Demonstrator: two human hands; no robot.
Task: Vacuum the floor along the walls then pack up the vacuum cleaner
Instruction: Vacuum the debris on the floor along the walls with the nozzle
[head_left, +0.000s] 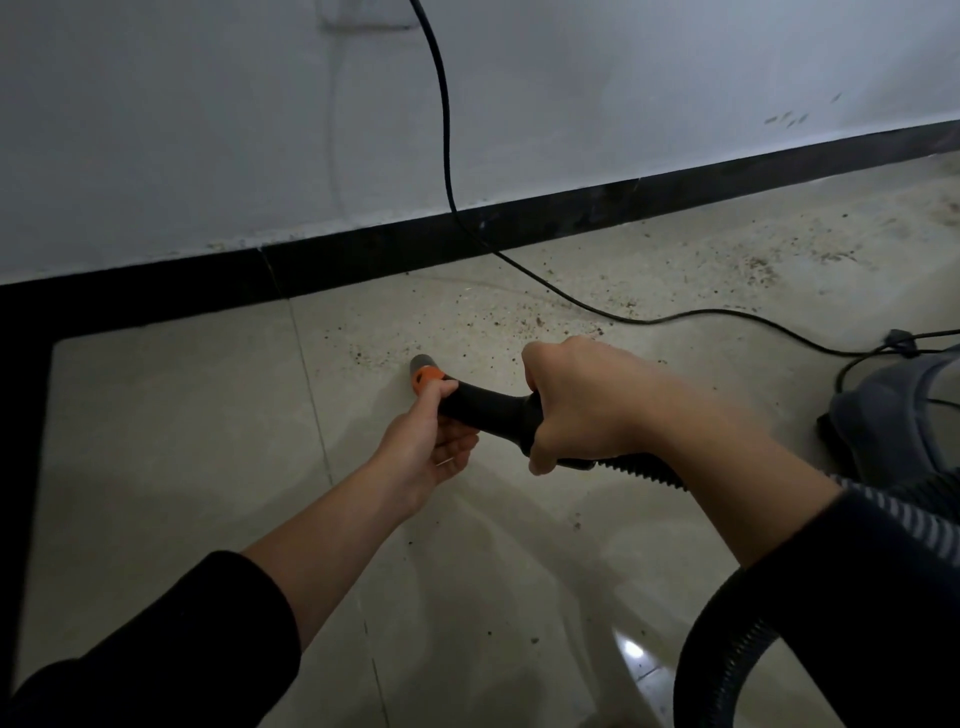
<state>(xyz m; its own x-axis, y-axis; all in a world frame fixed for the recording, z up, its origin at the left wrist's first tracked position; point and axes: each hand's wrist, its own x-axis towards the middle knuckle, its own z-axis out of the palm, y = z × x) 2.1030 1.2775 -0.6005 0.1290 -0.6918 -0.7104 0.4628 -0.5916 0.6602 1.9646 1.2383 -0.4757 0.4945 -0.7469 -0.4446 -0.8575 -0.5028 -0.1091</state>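
Note:
A black vacuum hose handle (488, 410) with an orange collar (427, 378) and a grey open tip (422, 361) points down-left at the tiled floor (208, 441). My left hand (434, 441) grips the handle from below, just behind the orange collar. My right hand (576, 405) wraps round the rear of the handle, where the ribbed black hose (644, 470) begins. The hose loops round to the bottom right (727, 649). The grey vacuum cleaner body (898, 415) stands at the right edge. Brown crumbs (519, 322) are scattered on the floor ahead of the tip.
A white wall (208, 130) with a black skirting board (415, 249) runs across the view. A black power cord (441, 104) hangs down the wall and trails across the floor to the vacuum. More dirt (779, 260) lies along the wall to the right. A dark strip (21, 415) borders the left.

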